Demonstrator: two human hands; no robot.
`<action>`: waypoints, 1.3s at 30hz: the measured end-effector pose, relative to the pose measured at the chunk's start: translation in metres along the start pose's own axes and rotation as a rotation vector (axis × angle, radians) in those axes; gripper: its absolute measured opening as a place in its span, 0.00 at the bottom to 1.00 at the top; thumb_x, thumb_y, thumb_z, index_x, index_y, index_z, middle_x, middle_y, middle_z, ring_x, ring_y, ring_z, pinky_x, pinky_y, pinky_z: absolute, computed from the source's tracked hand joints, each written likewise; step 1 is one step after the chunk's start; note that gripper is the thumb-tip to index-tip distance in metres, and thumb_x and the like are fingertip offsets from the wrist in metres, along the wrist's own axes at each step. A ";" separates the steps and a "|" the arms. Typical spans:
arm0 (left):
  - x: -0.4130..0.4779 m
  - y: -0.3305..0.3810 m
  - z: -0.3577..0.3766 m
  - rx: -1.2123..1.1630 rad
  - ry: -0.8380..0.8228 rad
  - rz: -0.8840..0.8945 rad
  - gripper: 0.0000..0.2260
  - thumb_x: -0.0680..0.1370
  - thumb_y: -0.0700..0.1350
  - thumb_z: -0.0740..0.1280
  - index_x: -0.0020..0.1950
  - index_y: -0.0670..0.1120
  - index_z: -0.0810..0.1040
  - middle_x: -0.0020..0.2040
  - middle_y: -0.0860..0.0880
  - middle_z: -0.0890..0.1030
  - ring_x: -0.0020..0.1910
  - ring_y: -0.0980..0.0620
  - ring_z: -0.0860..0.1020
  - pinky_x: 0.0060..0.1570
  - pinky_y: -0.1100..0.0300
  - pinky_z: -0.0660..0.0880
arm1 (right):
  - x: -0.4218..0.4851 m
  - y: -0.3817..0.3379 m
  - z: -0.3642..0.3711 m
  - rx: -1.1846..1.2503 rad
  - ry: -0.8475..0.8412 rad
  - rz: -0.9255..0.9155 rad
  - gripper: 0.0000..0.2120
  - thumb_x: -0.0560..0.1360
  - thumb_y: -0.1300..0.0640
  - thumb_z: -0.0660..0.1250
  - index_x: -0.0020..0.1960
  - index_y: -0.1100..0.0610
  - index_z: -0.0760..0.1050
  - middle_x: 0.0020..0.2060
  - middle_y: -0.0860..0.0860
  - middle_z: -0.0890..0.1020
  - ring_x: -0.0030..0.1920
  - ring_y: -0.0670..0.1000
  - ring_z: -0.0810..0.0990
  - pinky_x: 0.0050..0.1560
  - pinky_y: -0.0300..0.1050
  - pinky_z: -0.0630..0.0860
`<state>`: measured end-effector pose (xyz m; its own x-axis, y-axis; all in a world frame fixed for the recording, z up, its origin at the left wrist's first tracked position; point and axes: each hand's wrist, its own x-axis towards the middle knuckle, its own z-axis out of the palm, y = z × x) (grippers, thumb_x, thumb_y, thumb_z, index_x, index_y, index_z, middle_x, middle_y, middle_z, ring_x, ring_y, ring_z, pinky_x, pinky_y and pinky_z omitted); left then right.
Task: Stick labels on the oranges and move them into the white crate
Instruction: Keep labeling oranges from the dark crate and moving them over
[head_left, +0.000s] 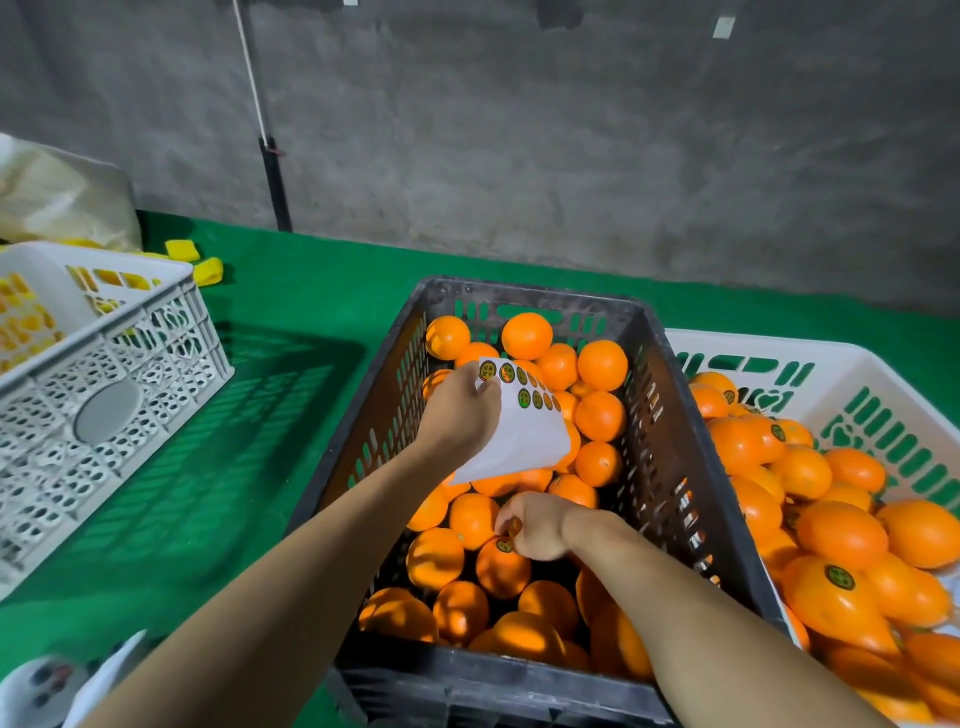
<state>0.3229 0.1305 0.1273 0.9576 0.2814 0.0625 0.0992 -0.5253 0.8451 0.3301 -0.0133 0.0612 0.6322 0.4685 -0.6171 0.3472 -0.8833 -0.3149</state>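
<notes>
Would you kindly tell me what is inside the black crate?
Loose oranges fill the black crate; one near the right hand bears a label. The sheet of labels in the left hand covers some, and lower layers are hidden.

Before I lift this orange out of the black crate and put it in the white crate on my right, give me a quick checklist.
1. Label on the orange under the right hand: ok, one shows on top.
2. Label pressed flat: cannot tell, the fingers cover its edge.
3. Right hand round the orange: not ok, the fingers sit on top at the label, not round the fruit.
4. Sticker sheet secure in the left hand: ok, held, with several labels left on it.
5. Room in the white crate: ok, bare wall shows above the pile at its far end.
</notes>
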 end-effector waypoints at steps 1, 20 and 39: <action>0.000 0.000 0.000 0.007 0.004 0.002 0.12 0.85 0.48 0.59 0.59 0.40 0.74 0.44 0.41 0.80 0.38 0.46 0.79 0.35 0.52 0.79 | 0.000 -0.001 0.001 -0.005 -0.021 -0.005 0.22 0.78 0.57 0.64 0.71 0.50 0.73 0.72 0.50 0.72 0.71 0.55 0.70 0.68 0.45 0.70; -0.003 0.004 -0.010 -0.074 0.358 0.107 0.13 0.85 0.49 0.57 0.45 0.44 0.74 0.39 0.50 0.79 0.37 0.51 0.75 0.34 0.55 0.66 | -0.003 -0.011 -0.013 -0.226 0.103 0.069 0.28 0.62 0.35 0.73 0.54 0.53 0.77 0.56 0.53 0.77 0.64 0.59 0.75 0.51 0.49 0.74; -0.020 0.008 -0.009 0.093 0.279 0.343 0.16 0.85 0.52 0.56 0.40 0.46 0.67 0.32 0.47 0.74 0.31 0.48 0.73 0.29 0.52 0.64 | -0.076 0.011 -0.105 2.049 1.413 -0.244 0.41 0.76 0.26 0.49 0.59 0.60 0.76 0.45 0.55 0.85 0.37 0.52 0.81 0.36 0.44 0.73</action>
<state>0.3025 0.1277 0.1374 0.8311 0.2770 0.4822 -0.1755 -0.6922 0.7001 0.3587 -0.0571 0.1800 0.8606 -0.4870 -0.1488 0.2150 0.6124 -0.7607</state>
